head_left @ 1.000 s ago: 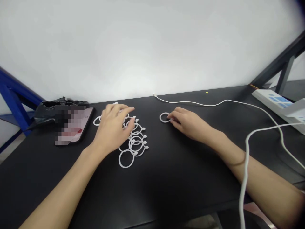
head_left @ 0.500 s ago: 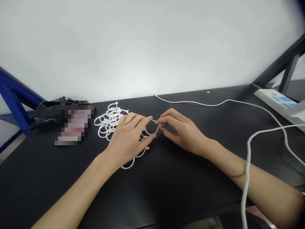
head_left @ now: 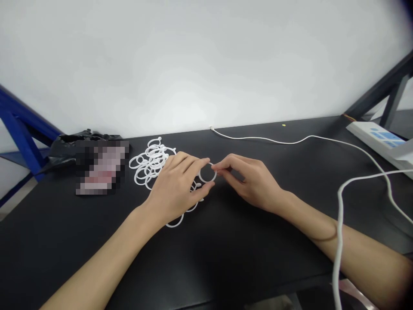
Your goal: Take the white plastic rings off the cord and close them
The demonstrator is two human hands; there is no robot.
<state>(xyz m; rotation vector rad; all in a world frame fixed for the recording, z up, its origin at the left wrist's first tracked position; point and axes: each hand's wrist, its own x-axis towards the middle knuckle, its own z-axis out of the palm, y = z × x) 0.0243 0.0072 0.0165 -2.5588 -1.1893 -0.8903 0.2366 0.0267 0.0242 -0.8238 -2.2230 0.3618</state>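
A white plastic ring with a small tab, like a curtain ring [head_left: 215, 175], is held between my two hands just above the black table. My left hand [head_left: 179, 181] grips it, index fingertip at its upper edge and thumb near its lower edge. The thumb and index finger of my right hand [head_left: 250, 183] pinch its right side and hide the tab there. A tangled heap of similar white rings [head_left: 149, 168] lies left of and partly beneath my left hand. More rings stick out below that hand, and some are hidden by it.
A crumpled black plastic bag [head_left: 61, 148] and a blurred-out packet [head_left: 105, 168] lie at the left on the black table [head_left: 180, 267]. A white cable [head_left: 287, 142] runs across the back, and another hangs over my right forearm. A white panel device [head_left: 371, 133] stands at right.
The fingers of my right hand have closed more tightly at the ring's right side. My left hand keeps its hold, and the view has shifted slightly.
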